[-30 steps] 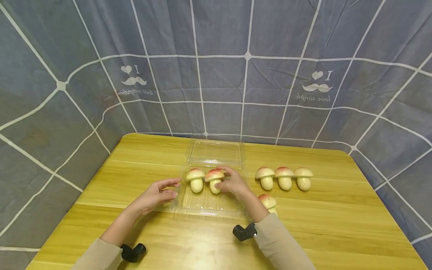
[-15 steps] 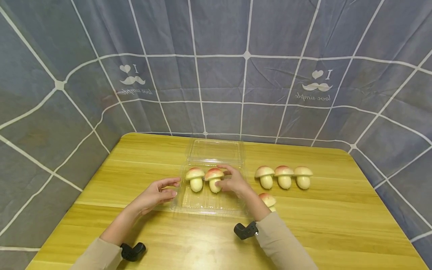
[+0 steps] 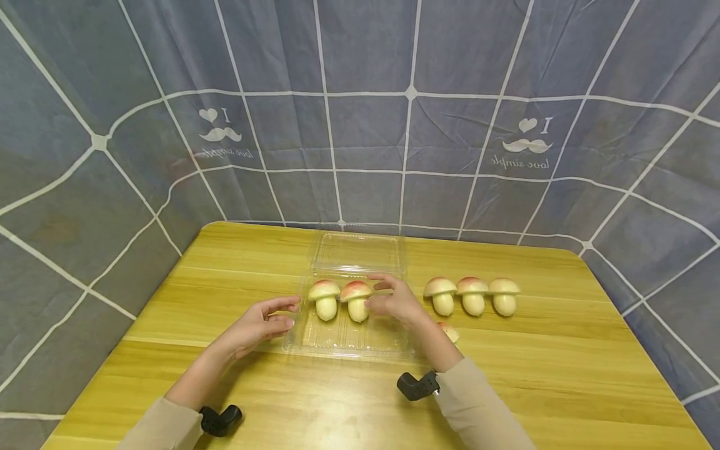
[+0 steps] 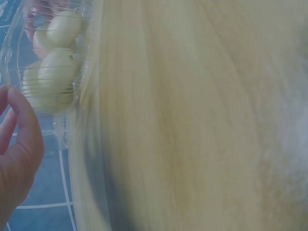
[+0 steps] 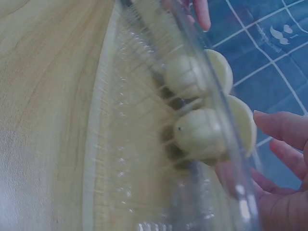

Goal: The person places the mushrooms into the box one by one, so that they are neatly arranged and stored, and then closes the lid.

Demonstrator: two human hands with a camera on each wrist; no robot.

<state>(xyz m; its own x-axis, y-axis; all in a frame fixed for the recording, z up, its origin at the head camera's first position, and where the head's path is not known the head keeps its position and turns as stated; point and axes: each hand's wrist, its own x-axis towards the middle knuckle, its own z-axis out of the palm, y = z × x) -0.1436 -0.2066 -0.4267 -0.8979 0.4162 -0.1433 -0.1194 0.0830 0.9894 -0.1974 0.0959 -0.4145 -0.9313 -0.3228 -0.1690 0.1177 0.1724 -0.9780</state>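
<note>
Leftmost I see the left hand, thumb and forefinger parted, holding nothing, near the clear container; contact I can't tell. Its lid lies back, and two mushrooms sit inside, side by side. My right hand, empty, has loosely parted fingers just beside the right-hand one. Farther right, three mushrooms line up on the table, a fourth part-hidden by the forearm.

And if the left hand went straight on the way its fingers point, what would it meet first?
Most likely the side wall of the clear container, then the nearer mushroom inside. The left hand looks very close to that wall; whether it already touches is unclear.
</note>
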